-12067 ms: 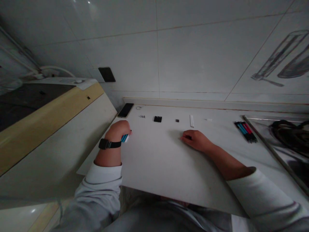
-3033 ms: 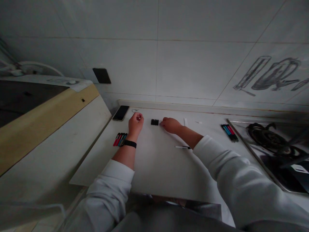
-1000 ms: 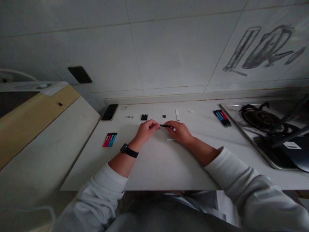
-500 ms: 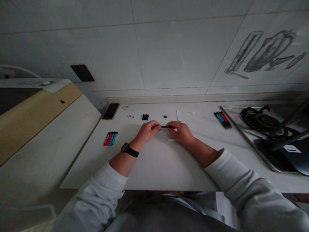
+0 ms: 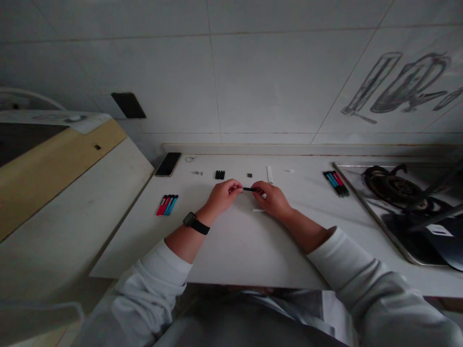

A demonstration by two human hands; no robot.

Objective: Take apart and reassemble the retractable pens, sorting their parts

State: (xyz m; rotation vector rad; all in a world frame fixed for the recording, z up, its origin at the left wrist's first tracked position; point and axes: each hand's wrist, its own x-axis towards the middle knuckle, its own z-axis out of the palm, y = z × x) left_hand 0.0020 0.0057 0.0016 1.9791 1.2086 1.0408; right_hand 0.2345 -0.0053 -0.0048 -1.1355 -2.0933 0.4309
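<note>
A slim black pen part (image 5: 248,189) is held level above the white counter, pinched at both ends. My left hand (image 5: 223,194) closes thumb and fingers on its left end; a black watch is on that wrist. At the right end, the fingers of my right hand (image 5: 272,198) are closed round it. Partly under the right hand lies a thin white stick (image 5: 258,210). Just beyond the hands are small black pieces (image 5: 220,174), a tiny dark block (image 5: 249,175) and white strips (image 5: 269,174). Small springs (image 5: 197,173) lie further left.
Red and blue pen barrels (image 5: 167,205) lie on the left, below a phone (image 5: 168,164). Several pens with black ends (image 5: 336,183) rest beside the gas stove (image 5: 388,185) at right. A small clear piece (image 5: 290,170) and a ring (image 5: 189,159) are near the wall.
Both hands keep the black pen part between them in nearly the same place. The whole view has shifted slightly; nothing on the counter has visibly moved.
</note>
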